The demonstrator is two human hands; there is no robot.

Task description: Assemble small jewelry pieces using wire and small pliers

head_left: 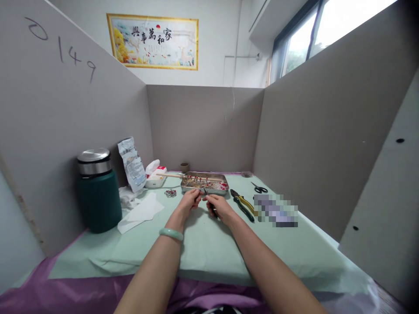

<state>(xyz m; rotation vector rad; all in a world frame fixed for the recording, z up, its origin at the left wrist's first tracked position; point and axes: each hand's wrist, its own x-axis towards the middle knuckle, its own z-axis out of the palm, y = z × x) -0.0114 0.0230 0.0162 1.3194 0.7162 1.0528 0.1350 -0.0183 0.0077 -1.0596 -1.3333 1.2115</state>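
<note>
Both hands meet over the middle of the table, just in front of a metal tray (209, 191) with red and gold beads in it. My right hand (218, 206) is closed round small dark-handled pliers (214, 212), whose thin tip points up and left. The fingers of my left hand (190, 200) pinch together beside that tip. What they hold is too small to make out. A thin wooden stick (168, 175) and a strand of red beads (199, 178) lie across the tray. Left of it rests a small beaded cluster (170, 193).
Right of my hands lie yellow-green pliers (242, 205), black scissors (259, 188) and a blurred-out object (276, 211). A green flask (98, 196), a foil pouch (132, 165), white paper (140, 213) and a tissue pack (156, 174) stand or lie left. Grey partitions (206, 126) enclose the table.
</note>
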